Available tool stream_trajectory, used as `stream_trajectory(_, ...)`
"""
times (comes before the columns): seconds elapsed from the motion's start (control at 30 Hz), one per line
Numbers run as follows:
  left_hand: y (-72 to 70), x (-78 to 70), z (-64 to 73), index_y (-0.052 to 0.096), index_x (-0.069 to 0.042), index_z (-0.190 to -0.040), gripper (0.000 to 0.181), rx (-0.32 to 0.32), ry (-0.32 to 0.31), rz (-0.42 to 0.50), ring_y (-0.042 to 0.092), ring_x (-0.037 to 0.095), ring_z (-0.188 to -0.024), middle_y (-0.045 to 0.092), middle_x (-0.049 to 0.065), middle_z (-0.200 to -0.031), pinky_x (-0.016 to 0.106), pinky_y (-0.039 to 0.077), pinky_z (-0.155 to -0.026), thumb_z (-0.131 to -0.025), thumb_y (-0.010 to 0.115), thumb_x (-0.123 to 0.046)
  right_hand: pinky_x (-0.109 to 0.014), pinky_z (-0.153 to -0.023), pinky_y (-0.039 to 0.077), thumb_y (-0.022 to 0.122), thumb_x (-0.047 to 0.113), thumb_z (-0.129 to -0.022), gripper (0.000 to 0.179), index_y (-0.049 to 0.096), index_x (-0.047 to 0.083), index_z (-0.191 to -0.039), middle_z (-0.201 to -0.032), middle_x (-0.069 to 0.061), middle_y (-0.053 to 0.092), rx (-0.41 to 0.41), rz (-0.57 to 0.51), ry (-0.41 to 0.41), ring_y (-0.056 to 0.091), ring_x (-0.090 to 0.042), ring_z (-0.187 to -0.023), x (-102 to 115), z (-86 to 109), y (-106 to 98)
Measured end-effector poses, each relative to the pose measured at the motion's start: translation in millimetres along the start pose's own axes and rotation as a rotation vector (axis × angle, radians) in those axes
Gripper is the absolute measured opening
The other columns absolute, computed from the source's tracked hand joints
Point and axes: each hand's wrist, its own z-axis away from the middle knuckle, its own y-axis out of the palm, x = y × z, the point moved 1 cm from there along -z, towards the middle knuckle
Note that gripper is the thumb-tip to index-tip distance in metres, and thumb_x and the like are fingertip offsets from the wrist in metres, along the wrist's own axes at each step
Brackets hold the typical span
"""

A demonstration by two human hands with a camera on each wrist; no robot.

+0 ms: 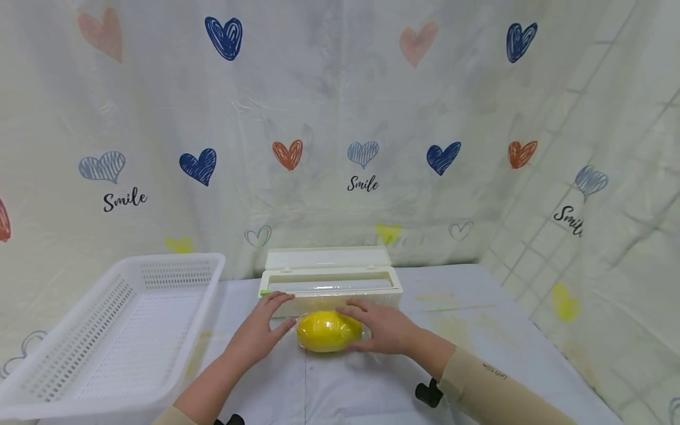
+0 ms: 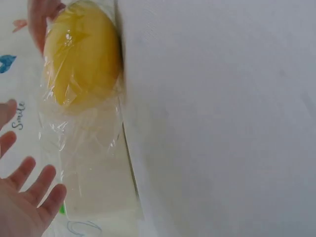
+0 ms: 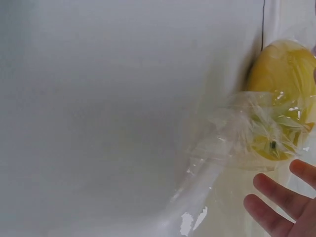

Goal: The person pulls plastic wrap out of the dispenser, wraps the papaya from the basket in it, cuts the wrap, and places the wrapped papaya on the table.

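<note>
A yellow oval fruit (image 1: 326,332), perhaps a melon, lies on the table in front of a white cling film dispenser (image 1: 395,282). Clear cling film (image 2: 84,116) covers the fruit and hangs loose past its ends; in the right wrist view, a crumpled film end (image 3: 232,131) shows, with a small dark stem spot under the film. My left hand (image 1: 260,330) has spread fingers near the fruit's left end and the dispenser's front. At the other end my right hand (image 1: 385,327) reaches around the fruit with extended fingers; whether they touch it I cannot tell.
To the left stands a white plastic basket (image 1: 204,307) with slotted walls. The dispenser's lid (image 1: 329,257) is raised at the back. A curtain (image 1: 319,88) printed with hearts hangs behind the table (image 1: 467,342).
</note>
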Motion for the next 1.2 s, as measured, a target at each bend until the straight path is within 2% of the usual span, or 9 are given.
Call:
stream_trajectory(0.1,-5.9,4.6,-2.5,0.053,-0.022,-0.14,0.054,-0.103,-0.059,0.009,0.044,0.033,-0.133,0.041,0.008,-0.147,0.053,0.04,-0.106,-0.091,0.073,-0.032,-0.042,-0.089,0.054,0.062,0.067,-0.085,0.076,0.041,0.035,-0.15,-0.146,-0.001,0.048,0.004,0.009,0.006,0.06,-0.023,-0.118,1,-4.1,-7)
stream_trajectory(0.23,-10.1,14.5,-7.9,0.048,-0.013,-0.142,0.062,-0.168,-0.144,0.024,0.04,0.039,-0.134,0.036,0.017,-0.148,0.055,0.038,-0.107,-0.09,0.075,-0.03,-0.041,-0.093,0.052,0.06,0.063,-0.09,0.066,0.048,0.032,-0.147,-0.14,0.001,0.054,0.01,-0.013,0.008,0.059,-0.022,-0.118,4,-16.4,-21)
stream_trajectory(0.43,-9.0,33.7,-19.5,0.035,-0.011,-0.15,0.078,-0.175,-0.304,0.121,0.044,0.039,-0.13,0.027,0.021,-0.151,0.054,0.043,-0.102,-0.088,0.075,-0.036,-0.039,-0.096,0.05,0.061,0.049,-0.095,0.046,0.06,0.029,-0.137,-0.13,0.006,0.061,0.044,-0.072,-0.035,0.059,-0.017,-0.116,12,-54.8,-42)
stream_trajectory(0.6,-5.5,43.2,-31.6,0.023,-0.009,-0.156,0.092,-0.115,-0.383,0.203,0.051,0.038,-0.125,0.029,0.023,-0.154,0.053,0.047,-0.096,-0.087,0.076,-0.041,-0.038,-0.099,0.049,0.065,0.039,-0.096,0.037,0.064,0.031,-0.131,-0.125,0.007,0.064,0.105,-0.08,-0.071,0.06,-0.015,-0.113,22,-92.7,-51)
stream_trajectory(0.8,0.7,57.4,-43.5,0.017,-0.01,-0.159,0.101,-0.062,-0.404,0.258,0.049,0.04,-0.129,0.039,0.023,-0.152,0.055,0.043,-0.102,-0.085,0.076,-0.048,-0.033,-0.093,0.051,0.069,0.031,-0.095,0.036,0.065,0.029,-0.131,-0.119,0.005,0.066,0.158,-0.084,-0.12,0.063,-0.018,-0.107,37,-131.4,-52)
stream_trajectory(1.0,1.8,64.1,-49.5,0.028,-0.021,-0.157,0.092,-0.075,-0.336,0.247,0.046,0.039,-0.133,0.046,0.013,-0.15,0.052,0.046,-0.1,-0.084,0.077,-0.046,-0.027,-0.091,0.05,0.068,0.03,-0.095,0.036,0.065,0.032,-0.131,-0.116,0.007,0.067,0.178,-0.041,-0.165,0.063,-0.013,-0.103,48,-162.7,-47)
stream_trajectory(1.07,0.6,65.3,-50.2,0.03,-0.024,-0.157,0.091,-0.078,-0.329,0.236,0.046,0.037,-0.134,0.047,0.01,-0.15,0.05,0.047,-0.099,-0.083,0.077,-0.048,-0.027,-0.09,0.05,0.067,0.028,-0.096,0.036,0.065,0.032,-0.132,-0.117,0.007,0.067,0.191,-0.024,-0.18,0.063,-0.012,-0.103,53,-171.5,-46)
stream_trajectory(1.2,-3.0,68.2,-49.2,0.032,-0.029,-0.156,0.091,-0.077,-0.34,0.239,0.047,0.035,-0.133,0.048,0.011,-0.148,0.05,0.047,-0.099,-0.081,0.078,-0.051,-0.026,-0.091,0.049,0.066,0.027,-0.097,0.037,0.064,0.032,-0.133,-0.119,0.009,0.067,0.22,-0.008,-0.204,0.063,-0.012,-0.104,64,-185.5,-44)
